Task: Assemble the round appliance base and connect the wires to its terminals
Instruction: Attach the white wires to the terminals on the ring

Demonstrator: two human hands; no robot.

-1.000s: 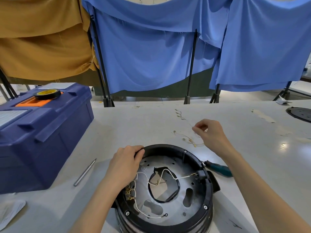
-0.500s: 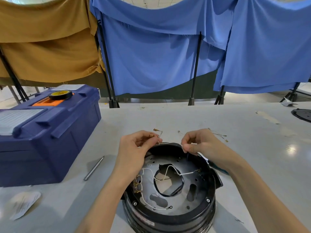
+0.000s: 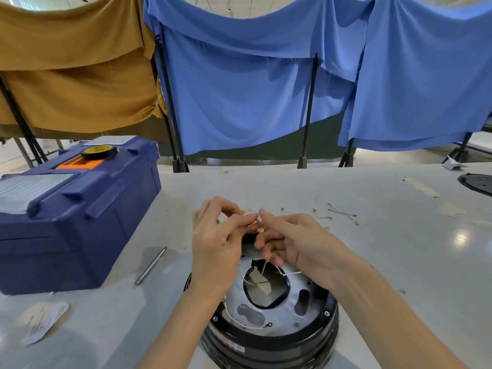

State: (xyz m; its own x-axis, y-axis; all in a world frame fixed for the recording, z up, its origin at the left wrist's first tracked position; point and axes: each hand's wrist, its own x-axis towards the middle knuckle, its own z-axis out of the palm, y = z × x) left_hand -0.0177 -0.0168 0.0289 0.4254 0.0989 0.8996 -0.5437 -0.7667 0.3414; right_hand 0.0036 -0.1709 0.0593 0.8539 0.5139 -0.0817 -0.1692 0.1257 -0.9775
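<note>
The base (image 3: 282,315) sat on the worktop (image 3: 372,262) at its near edge, straight in front of the person, with its open underside facing up. Being round, it had no long axis in plan; its centre line stood upright. Its metal plate looked screwed down already, and white leads (image 3: 239,322) were routed across it, though one ring end at the front lay loose, seemingly not yet fastened. A black disc (image 3: 476,183) far to the right was possibly the cover, not yet fitted.

Above the far rim, the left hand (image 3: 213,243) and right hand (image 3: 300,243) met fingertip to fingertip, both pinching a thin wire (image 3: 253,223) with brass ends, running roughly left to right. It was not yet on a terminal. Spare wires (image 3: 340,213) lay beyond, so most of the connecting probably remained.
</note>
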